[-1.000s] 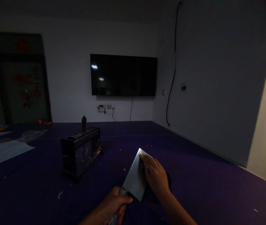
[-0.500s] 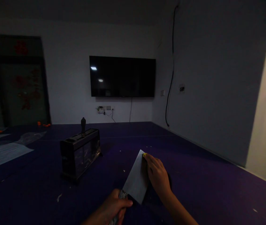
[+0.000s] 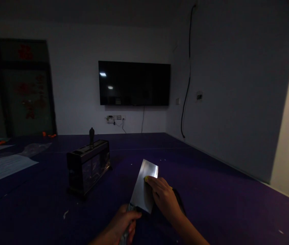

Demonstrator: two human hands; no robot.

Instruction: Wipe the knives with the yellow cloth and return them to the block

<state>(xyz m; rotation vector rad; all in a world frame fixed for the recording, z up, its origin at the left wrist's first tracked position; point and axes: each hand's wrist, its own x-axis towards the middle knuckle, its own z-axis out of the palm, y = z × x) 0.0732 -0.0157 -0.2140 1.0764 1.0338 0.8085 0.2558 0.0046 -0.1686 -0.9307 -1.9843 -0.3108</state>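
Note:
A cleaver (image 3: 142,190) with a broad shiny blade tilts up in front of me. Its handle lies in my left hand (image 3: 126,221), fingers wrapped round it and thumb near the base of the blade. Against the middle of the blade face, my right hand (image 3: 165,197) presses a small yellow thing (image 3: 147,178) under closed fingertips; most of it is hidden by the hand, and I cannot make out its kind. A dark object (image 3: 179,200) shows partly behind my right wrist. To the left stands a black knife block (image 3: 88,166) with clear sides and one dark handle sticking up.
The purple tabletop (image 3: 210,190) carries small white scraps. Printed paper (image 3: 6,166) and clear plastic (image 3: 36,149) lie at the left, with orange bits (image 3: 50,135) farther back. A television (image 3: 134,83) hangs on the far wall; a black cable runs down the right wall.
My right hand has slid down the blade from near its tip to its middle. The cleaver has shifted slightly left and up, and its blade now catches bright light.

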